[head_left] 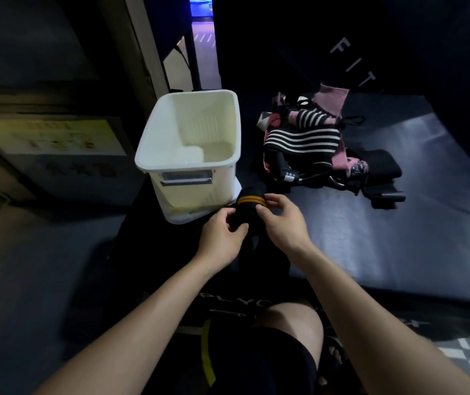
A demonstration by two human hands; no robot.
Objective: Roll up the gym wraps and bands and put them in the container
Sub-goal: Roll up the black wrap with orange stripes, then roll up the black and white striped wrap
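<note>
A black gym wrap with orange stripes is partly rolled between both hands, its loose tail hanging down toward my lap. My left hand pinches the roll's near left side. My right hand grips its right side, with the fingers curled over the top. Just left of the hands stands a white plastic container with nothing visible inside. On the dark mat behind lies a pile of wraps and bands, black-and-white striped and pink ones tangled with black straps.
The container and pile rest on a dark padded mat. A black folded band lies at the pile's right. My bare knee is below the hands. A wall with a sign rises at left.
</note>
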